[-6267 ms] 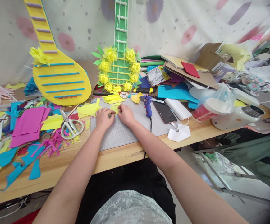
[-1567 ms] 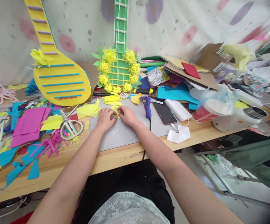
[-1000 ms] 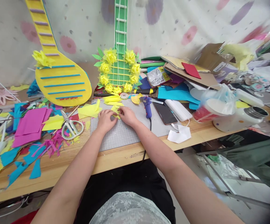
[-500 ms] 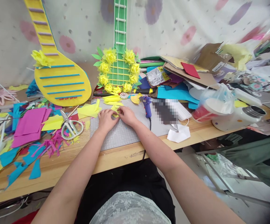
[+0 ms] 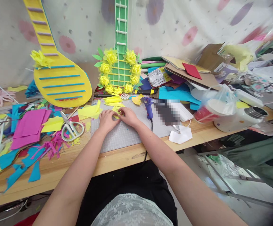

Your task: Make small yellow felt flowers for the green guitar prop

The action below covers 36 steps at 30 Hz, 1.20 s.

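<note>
My left hand (image 5: 108, 121) and my right hand (image 5: 128, 116) meet over a grey cutting mat (image 5: 124, 139), both with fingers pinched on a small piece of yellow paper (image 5: 116, 109). Most of that piece is hidden by the fingers. Just beyond lie more yellow paper strips (image 5: 113, 99) and a white reel (image 5: 124, 96). To the right of my right hand rests a purple glue gun (image 5: 148, 107) with its black cord. Left of my left hand are a yellow sheet (image 5: 90, 110) and white-handled scissors (image 5: 71, 128).
A green paper instrument (image 5: 121, 69) ringed with yellow flowers and a yellow one (image 5: 63, 80) stand at the back. Magenta sheets (image 5: 29, 128) and blue scraps lie left. A bagged cup (image 5: 215, 108), a wide-mouthed bottle (image 5: 241, 119) and piled cardboard (image 5: 195, 73) are on the right.
Both hands stay in the same place, fingers still pinched on the yellow paper. The view has shifted very slightly; nothing else visibly moves.
</note>
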Available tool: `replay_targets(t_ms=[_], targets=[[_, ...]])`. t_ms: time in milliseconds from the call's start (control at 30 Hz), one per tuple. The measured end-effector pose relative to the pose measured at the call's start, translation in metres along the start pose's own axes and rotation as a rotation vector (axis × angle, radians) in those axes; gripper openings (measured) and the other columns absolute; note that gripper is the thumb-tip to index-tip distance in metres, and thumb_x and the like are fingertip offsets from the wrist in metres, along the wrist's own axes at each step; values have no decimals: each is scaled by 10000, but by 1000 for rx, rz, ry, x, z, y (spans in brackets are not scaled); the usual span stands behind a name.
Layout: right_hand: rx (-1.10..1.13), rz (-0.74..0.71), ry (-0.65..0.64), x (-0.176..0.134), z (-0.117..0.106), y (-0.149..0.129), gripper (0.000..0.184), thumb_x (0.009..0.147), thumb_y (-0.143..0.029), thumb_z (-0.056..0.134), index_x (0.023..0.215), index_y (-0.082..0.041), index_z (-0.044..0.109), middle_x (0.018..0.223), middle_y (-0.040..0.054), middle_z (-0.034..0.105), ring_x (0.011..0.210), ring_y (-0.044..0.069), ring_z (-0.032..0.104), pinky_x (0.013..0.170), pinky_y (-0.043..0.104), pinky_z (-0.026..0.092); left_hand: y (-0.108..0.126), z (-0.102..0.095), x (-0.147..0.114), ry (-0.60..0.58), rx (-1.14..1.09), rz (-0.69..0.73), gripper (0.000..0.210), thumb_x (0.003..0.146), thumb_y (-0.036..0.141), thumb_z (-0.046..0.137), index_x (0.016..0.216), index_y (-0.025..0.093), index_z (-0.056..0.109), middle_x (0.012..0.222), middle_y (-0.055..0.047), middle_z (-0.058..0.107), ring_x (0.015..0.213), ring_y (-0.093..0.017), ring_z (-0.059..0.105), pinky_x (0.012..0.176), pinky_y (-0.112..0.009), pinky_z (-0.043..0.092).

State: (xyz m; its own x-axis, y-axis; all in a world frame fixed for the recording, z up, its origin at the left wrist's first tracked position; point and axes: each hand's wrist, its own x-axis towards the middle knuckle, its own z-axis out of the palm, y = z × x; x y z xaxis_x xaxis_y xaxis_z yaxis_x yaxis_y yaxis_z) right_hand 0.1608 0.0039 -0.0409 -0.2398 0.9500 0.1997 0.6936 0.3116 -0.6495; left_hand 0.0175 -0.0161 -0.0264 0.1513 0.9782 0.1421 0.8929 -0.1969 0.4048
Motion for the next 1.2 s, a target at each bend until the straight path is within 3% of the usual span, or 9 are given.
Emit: replay_targets(t_ms=[167, 500, 833, 1033, 1200], targets=[[2, 43, -20, 2, 0, 0, 212, 721, -141, 593, 930, -170, 610, 838, 16, 634, 764, 137, 533, 795, 299, 403, 0, -3, 1, -22, 14, 25, 225, 724, 410, 624, 879, 251, 662, 1067, -36, 640, 1126, -268, 459, 943, -406, 311], [-13, 53, -15, 1, 0, -2, 228, 737, -168, 611, 965, -166, 600, 852, 23, 636, 786, 141, 536, 792, 296, 401, 0, 2, 5, 35, -10, -7, 143, 769, 225, 529, 812, 247, 664, 1020, -20, 665, 1084, -249, 476, 942, -420, 306], [-24, 45, -7, 0, 0, -3, 209, 744, -173, 602, 952, -178, 596, 858, 21, 634, 811, 151, 537, 809, 306, 397, -7, 4, 6, 44, -33, 17, 356, 754, 49, 398, 832, 251, 680, 1037, -22, 666, 1048, -236, 506, 940, -429, 334], [57, 43, -6, 1, 1, 0, 217, 717, -145, 589, 931, -179, 595, 810, 4, 615, 750, 137, 516, 787, 301, 405, -24, -4, 16, 94, -87, 181, 481, 629, -24, 386, 935, 219, 668, 1115, -29, 644, 1114, -212, 500, 985, -380, 372], [327, 162, 137, 7, 0, 7, 208, 729, -125, 478, 900, -180, 584, 762, -12, 567, 678, 115, 501, 692, 262, 417, -37, -11, 29, -14, -12, 337, 515, 689, 42, 404, 1145, 175, 604, 1206, -65, 609, 1148, -207, 501, 1021, -354, 368]])
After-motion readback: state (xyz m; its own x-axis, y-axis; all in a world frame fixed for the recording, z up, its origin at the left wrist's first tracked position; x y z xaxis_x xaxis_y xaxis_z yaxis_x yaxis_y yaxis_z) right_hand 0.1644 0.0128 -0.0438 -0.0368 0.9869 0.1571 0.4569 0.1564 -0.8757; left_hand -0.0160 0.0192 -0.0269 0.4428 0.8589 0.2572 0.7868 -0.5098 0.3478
